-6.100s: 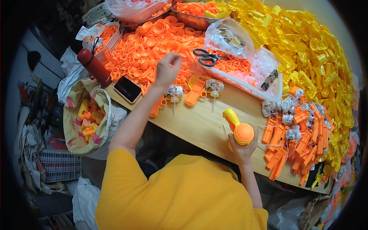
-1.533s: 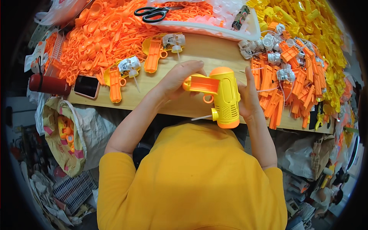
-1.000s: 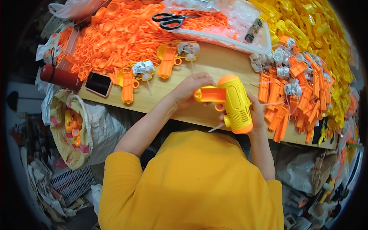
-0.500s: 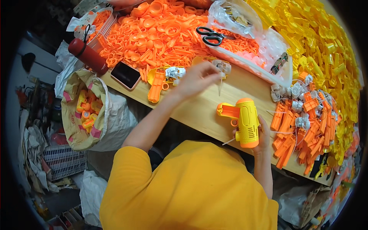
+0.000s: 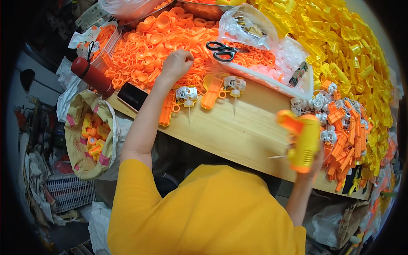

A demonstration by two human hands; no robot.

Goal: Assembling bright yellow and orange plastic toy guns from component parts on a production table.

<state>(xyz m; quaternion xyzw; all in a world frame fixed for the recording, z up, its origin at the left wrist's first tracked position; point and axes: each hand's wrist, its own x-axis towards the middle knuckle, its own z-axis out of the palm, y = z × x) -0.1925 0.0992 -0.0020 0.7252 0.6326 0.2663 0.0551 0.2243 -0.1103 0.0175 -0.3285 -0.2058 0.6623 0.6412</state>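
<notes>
My right hand [image 5: 315, 162], at the right front of the table, is wrapped round a yellow and orange toy gun [image 5: 307, 142], which is smeared by motion. A thin pale cord sticks out from the toy's lower left. Over the orange parts pile [image 5: 148, 46] my left hand [image 5: 177, 64] has its fingers curled together; whatever they may hold is hidden. Below it, on the table, lie two half-built toy guns: a left one [image 5: 168, 109] and a right one [image 5: 212, 94]. Each has an orange handle, a white mechanism and a thin cord.
Scissors [image 5: 224, 52] rest on a white tray [image 5: 272, 75] of small parts. Orange handles with white mechanisms [image 5: 340, 136] are heaped at right, before a yellow parts pile [image 5: 357, 55]. At left are a phone [image 5: 132, 96], a red bottle [image 5: 91, 76] and a sack [image 5: 75, 148] of toys.
My left hand has moved back and left from the right half-built toy to the orange pile. My right hand has carried the toy gun to the right. The view has shifted slightly.
</notes>
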